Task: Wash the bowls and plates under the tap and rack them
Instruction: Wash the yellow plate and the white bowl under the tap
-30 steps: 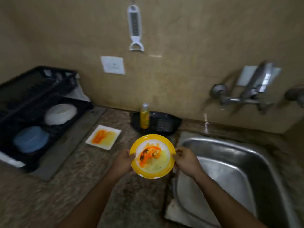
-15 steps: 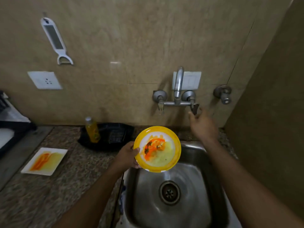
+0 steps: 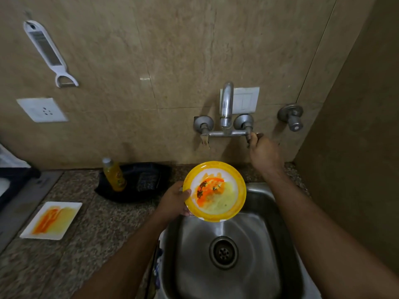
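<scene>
Left hand [image 3: 174, 200] pinches the rim of the yellow bowl [image 3: 214, 190], thumb over the near-left edge and fingers curled beneath, and holds it above the back-left corner of the sink [image 3: 267, 234], tilted slightly toward the person. Orange and yellow smears with dark flecks coat its white inside. No water shows at the spout of the tap [image 3: 226, 106], so the step in hand looks like opening the flow before any rinsing starts. Right hand [image 3: 264, 153] reaches up to the wall and curls round the tap's right-hand handle [image 3: 249, 138], fingers wrapped on it. Well to the left, near the counter's left edge, a square white plate [image 3: 51, 220] lies flat with the same smears, waiting its turn. Next comes a turn of that handle, then shifting the bowl rightward and back so its soiled face sits squarely beneath the spout, with the grip firm, since a wet rim is likely to slip.
</scene>
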